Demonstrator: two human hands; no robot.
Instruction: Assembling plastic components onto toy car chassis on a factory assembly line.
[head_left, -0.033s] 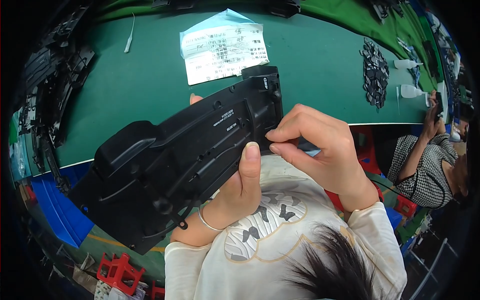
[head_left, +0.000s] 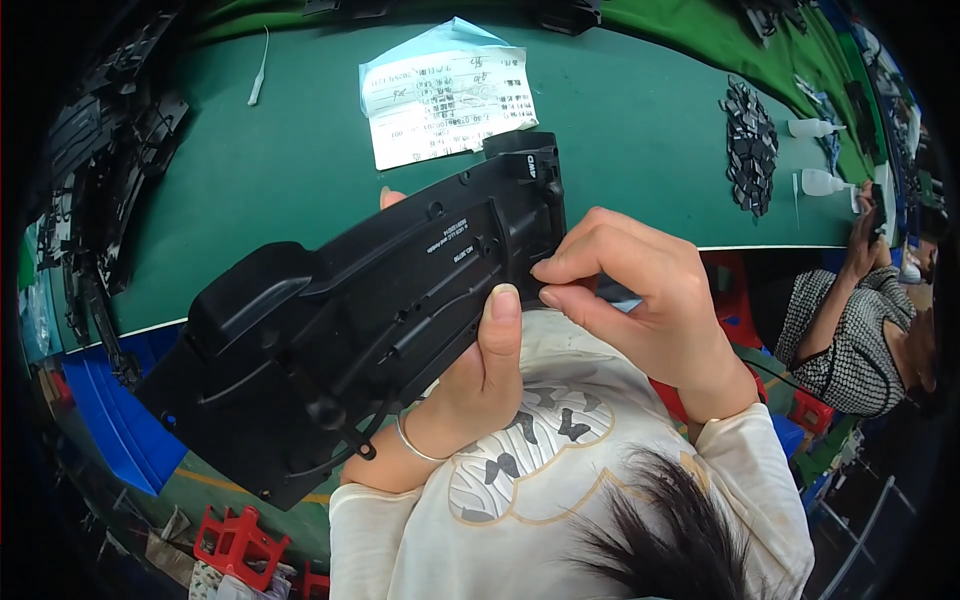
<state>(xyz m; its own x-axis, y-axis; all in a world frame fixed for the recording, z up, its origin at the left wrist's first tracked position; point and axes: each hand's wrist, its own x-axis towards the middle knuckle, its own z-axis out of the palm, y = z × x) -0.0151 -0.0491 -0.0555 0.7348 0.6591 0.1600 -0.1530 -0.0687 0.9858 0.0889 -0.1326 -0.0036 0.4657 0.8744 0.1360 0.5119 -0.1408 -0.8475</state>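
Note:
My left hand [head_left: 485,350] grips a long black moulded plastic panel [head_left: 370,300] from below. Its thumb presses on the near edge, and a fingertip shows past the far edge. The panel is tilted in front of my chest, with ribs, small holes and a raised hump at its left end. My right hand [head_left: 640,290] is at the panel's right end, index finger and thumb bent together in a pinch by the near edge. Whatever lies between those fingertips is too small or hidden to make out. A bracelet [head_left: 408,440] circles my left wrist.
On the green table [head_left: 290,180] lie written sheets [head_left: 450,110], a thin white applicator [head_left: 258,82] and a pile of small black pieces [head_left: 750,145]. White squeeze bottles [head_left: 822,183] stand at right. Black parts [head_left: 100,180] crowd the left; a co-worker [head_left: 840,340] sits at right.

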